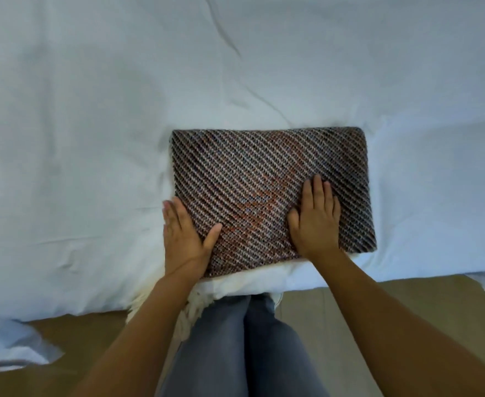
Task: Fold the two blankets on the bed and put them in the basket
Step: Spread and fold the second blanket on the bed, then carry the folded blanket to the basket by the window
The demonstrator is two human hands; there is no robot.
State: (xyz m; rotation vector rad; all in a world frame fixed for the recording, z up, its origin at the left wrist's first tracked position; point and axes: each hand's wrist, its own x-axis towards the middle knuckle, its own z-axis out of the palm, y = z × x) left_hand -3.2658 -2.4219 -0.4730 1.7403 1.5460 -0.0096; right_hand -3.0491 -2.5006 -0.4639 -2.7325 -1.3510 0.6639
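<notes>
Woven blanket [264, 167] folded, pale fringe [192, 310] beneath — mostly hidden

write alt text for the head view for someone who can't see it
A folded striped blanket lies on a white bed, near its edge. The left hand rests flat along its left side and the right hand presses flat on top.

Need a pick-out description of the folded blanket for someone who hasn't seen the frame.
A white bed spans the view. Near its front edge lies the blanket, a folded rectangle, left hand at its edge and right hand on top. It alone is dark diagonal-striped knit amid white fabric.
</notes>
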